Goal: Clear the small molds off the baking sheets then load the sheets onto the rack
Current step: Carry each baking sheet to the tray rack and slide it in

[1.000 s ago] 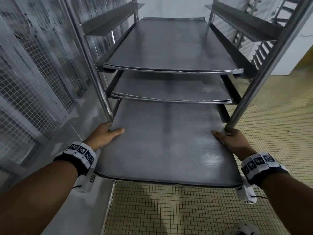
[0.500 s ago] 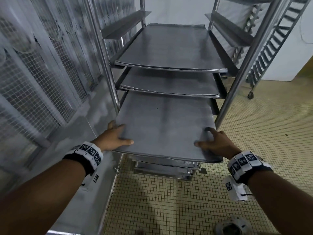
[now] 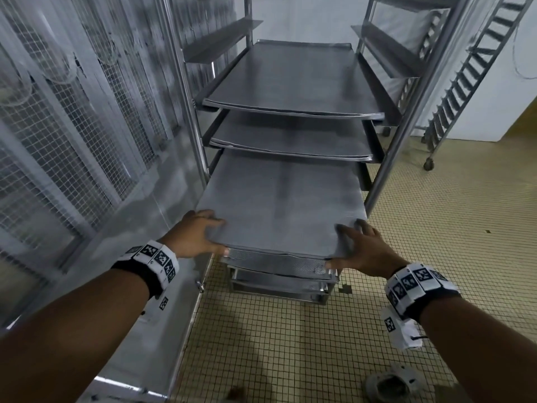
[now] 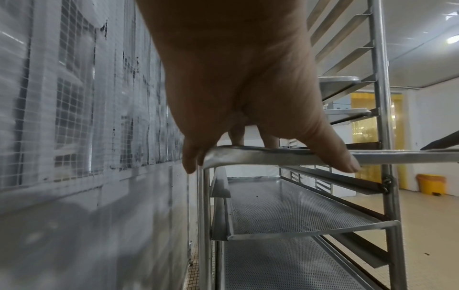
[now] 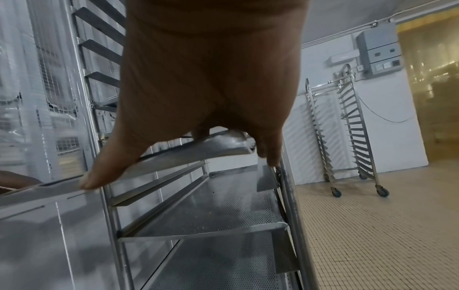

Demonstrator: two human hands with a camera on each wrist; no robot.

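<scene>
A bare grey baking sheet (image 3: 279, 205) lies most of the way into the steel rack (image 3: 186, 91), on the third rail level from the top that I see. My left hand (image 3: 200, 234) lies on its front left corner, fingers spread flat on top and thumb along the front rim (image 4: 273, 157). My right hand (image 3: 360, 245) rests the same way on the front right corner (image 5: 198, 153). Two more sheets (image 3: 290, 80) (image 3: 290, 138) sit on the rails above. No small molds are in view.
A perforated sheet (image 3: 276, 261) sits just below the one under my hands. A mesh-panelled wall (image 3: 72, 126) runs close along the left. A second wheeled rack (image 3: 465, 82) stands at the back right on the tiled floor. A shoe (image 3: 389, 382) shows at the bottom.
The sheet has slid far into the rack. My hands have shifted from its side edges to its front corners, and I stand further back.
</scene>
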